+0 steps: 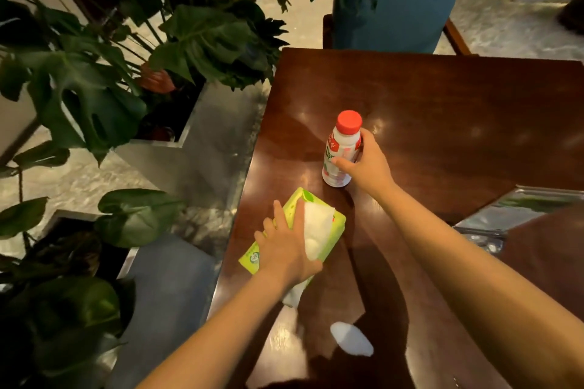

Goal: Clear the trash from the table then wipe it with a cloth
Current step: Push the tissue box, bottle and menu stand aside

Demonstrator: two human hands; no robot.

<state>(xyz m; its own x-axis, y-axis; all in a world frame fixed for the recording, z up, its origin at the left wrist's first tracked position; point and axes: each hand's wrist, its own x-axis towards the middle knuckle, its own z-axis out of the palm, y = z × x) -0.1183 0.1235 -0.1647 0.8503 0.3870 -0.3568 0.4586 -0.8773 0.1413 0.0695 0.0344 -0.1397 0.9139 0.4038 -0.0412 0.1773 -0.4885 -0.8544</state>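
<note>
A white scrap (351, 338) lies nearest on the dark wooden table (442, 98). Beyond it, the left hand (286, 249) presses flat, fingers spread, on a green tissue pack (331, 224) with a white tissue under the palm. Farther on, the right hand (366, 164) wraps around an upright white bottle (339, 151) with a red cap.
</note>
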